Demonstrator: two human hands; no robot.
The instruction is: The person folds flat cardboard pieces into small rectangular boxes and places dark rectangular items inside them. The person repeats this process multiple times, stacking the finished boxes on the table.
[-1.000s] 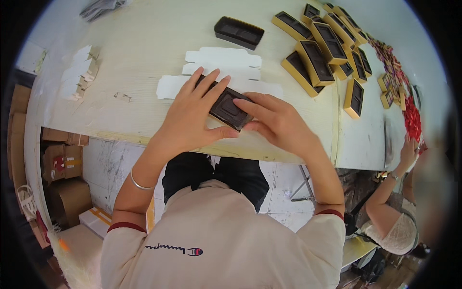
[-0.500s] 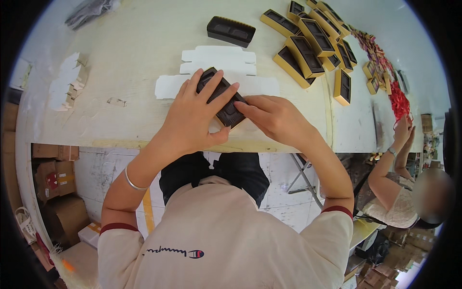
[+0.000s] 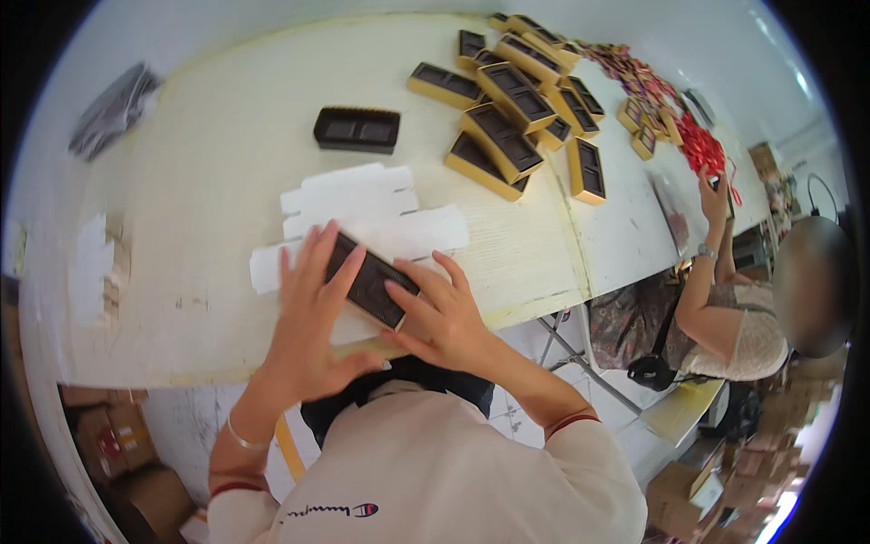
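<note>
"Where was the box (image 3: 381,270)?"
"Slanted near the table (image 3: 199,190) edge, its far end by the white card (image 3: 349,195). My left hand (image 3: 304,317) lay fingers spread across its dark tray (image 3: 366,290); my right hand (image 3: 449,322) was half curled, fingertips on the near end. Whether it gripped, I couldn't tell."
"Best handling?"
"Even pressure at the corners, I judged, sparing the thin walls."
</note>
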